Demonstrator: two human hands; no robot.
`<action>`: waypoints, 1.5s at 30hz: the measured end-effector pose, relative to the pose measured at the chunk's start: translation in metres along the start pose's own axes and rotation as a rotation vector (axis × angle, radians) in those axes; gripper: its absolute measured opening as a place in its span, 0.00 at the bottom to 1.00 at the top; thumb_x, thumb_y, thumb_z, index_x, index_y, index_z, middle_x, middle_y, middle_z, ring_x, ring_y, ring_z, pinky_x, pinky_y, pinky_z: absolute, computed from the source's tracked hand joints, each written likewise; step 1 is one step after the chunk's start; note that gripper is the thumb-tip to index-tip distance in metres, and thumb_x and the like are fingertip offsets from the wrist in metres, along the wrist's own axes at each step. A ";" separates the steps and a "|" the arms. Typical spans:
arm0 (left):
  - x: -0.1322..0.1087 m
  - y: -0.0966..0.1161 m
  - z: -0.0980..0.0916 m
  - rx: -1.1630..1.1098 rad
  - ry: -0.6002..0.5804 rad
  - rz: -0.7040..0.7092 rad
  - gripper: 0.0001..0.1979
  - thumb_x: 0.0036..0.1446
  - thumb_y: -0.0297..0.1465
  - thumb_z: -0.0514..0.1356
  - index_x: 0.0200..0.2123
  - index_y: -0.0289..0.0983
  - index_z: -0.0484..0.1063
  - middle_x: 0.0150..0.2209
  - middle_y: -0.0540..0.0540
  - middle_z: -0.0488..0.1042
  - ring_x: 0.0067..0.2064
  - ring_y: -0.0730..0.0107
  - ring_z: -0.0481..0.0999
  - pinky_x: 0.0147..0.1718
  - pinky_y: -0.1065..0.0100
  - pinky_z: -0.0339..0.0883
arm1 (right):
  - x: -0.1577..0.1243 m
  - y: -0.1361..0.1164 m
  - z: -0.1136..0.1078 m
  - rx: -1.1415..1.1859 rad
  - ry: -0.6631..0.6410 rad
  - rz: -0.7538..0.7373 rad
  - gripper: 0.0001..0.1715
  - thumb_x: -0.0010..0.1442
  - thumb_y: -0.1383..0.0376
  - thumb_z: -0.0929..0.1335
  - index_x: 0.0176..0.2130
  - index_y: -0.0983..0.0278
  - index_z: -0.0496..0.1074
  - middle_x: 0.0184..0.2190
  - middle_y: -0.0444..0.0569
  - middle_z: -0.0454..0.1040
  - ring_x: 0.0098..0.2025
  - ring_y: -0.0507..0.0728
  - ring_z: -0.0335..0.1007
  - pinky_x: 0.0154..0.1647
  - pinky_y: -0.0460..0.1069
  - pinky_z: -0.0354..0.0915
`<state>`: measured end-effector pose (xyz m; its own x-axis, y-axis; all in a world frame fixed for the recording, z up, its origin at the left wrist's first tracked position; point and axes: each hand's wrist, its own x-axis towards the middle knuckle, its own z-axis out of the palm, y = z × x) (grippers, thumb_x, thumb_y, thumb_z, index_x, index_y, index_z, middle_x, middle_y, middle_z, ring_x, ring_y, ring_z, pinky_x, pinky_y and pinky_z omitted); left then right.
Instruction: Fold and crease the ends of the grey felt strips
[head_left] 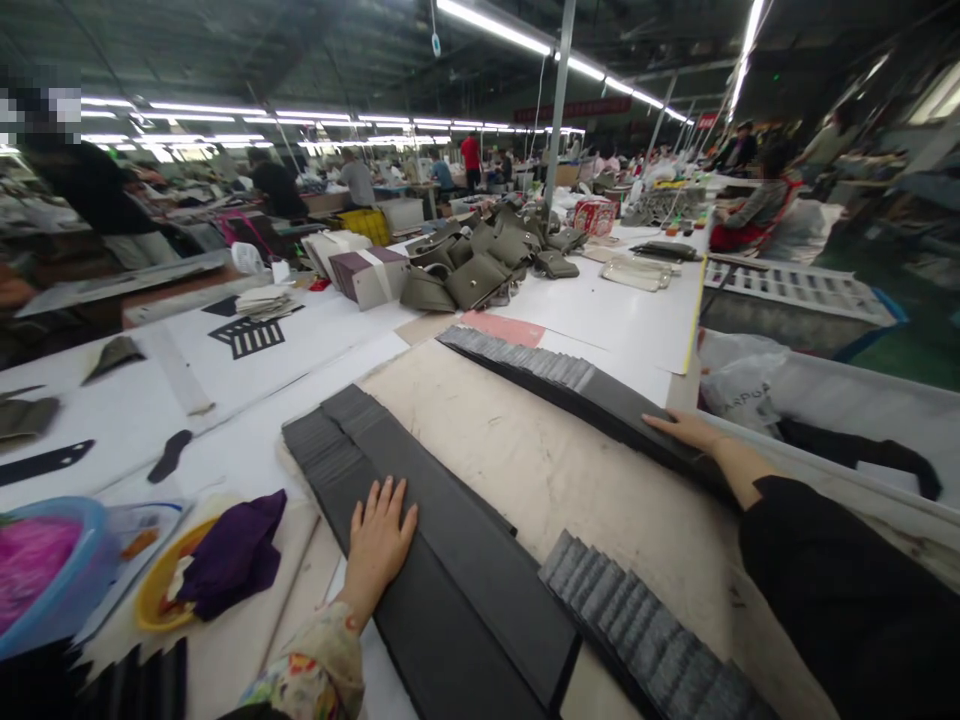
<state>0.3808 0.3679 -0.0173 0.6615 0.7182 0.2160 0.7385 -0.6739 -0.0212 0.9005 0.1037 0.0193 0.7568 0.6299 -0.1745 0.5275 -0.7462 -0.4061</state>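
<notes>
My left hand (pixel 380 545) lies flat with fingers spread on a fanned stack of long dark grey strips (pixel 450 570). The strips overlap in steps at their far end. On the right, my right hand (pixel 690 435) rests with fingers stretched along a second row of overlapping dark strips (pixel 555 385), near its right end; its thumb is not clearly visible. A third row of strips with fuzzy grey ends (pixel 645 630) lies between my arms at the lower right. Beneath the strips is a pale, stained board (pixel 465 420).
Olive-green pouches (pixel 480 275) are heaped beyond the board, beside a purple bundle (pixel 367 275). At the left are a blue basin (pixel 90 570), a yellow bowl (pixel 154 590) and a purple cloth (pixel 236 555). A metal post (pixel 560 110) rises behind. Several people work farther back.
</notes>
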 end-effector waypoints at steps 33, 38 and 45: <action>-0.001 0.002 -0.006 -0.061 -0.012 -0.029 0.25 0.58 0.39 0.44 0.57 0.36 0.57 0.59 0.42 0.55 0.60 0.56 0.51 0.56 0.53 0.45 | -0.058 -0.075 0.032 -0.395 -0.005 -0.238 0.44 0.45 0.44 0.65 0.53 0.68 0.59 0.49 0.61 0.64 0.49 0.66 0.63 0.46 0.55 0.60; -0.002 0.002 -0.006 -0.111 -0.014 -0.047 0.25 0.58 0.39 0.44 0.57 0.36 0.57 0.59 0.42 0.55 0.61 0.57 0.50 0.56 0.52 0.43 | -0.089 -0.095 0.036 -0.408 -0.005 -0.220 0.43 0.50 0.47 0.62 0.56 0.69 0.54 0.46 0.62 0.67 0.45 0.67 0.66 0.42 0.57 0.62; 0.002 0.001 -0.009 -0.353 -0.069 -0.083 0.25 0.56 0.38 0.47 0.55 0.34 0.59 0.60 0.39 0.54 0.62 0.54 0.47 0.57 0.49 0.39 | -0.170 -0.130 -0.049 -0.297 0.000 -0.254 0.42 0.44 0.44 0.65 0.54 0.61 0.60 0.45 0.54 0.70 0.46 0.68 0.66 0.45 0.57 0.62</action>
<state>0.3817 0.3669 -0.0086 0.6174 0.7747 0.1365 0.7076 -0.6227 0.3341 0.7217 0.0829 0.1454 0.5874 0.8029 -0.1015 0.7871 -0.5960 -0.1592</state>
